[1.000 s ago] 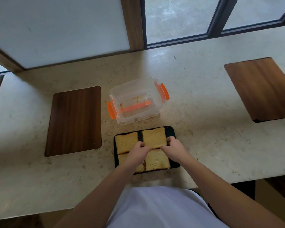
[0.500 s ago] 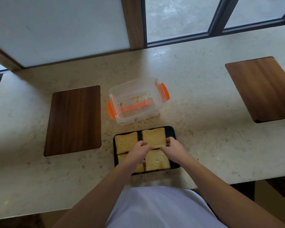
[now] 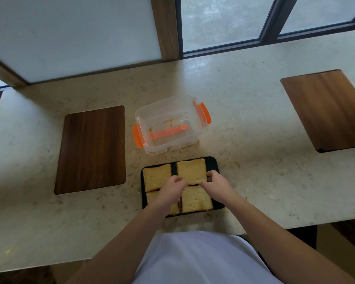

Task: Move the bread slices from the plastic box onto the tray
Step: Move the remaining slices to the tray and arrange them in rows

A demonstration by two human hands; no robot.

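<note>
Four flat slices (image 3: 191, 171), tray (image 3: 212, 162) lengthwise away

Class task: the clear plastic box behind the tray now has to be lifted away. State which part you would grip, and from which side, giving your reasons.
Grip the plastic box by its two short ends, at the orange latches, one hand reaching in from the left and one from the right. It stands upright and open, holding only crumbs, and the latches jut out past smooth clear walls, so they probably give firmer purchase. The tray crowds its near side.

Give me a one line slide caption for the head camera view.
Both hands set the last bread slice on the black tray; clear box empty.
</note>
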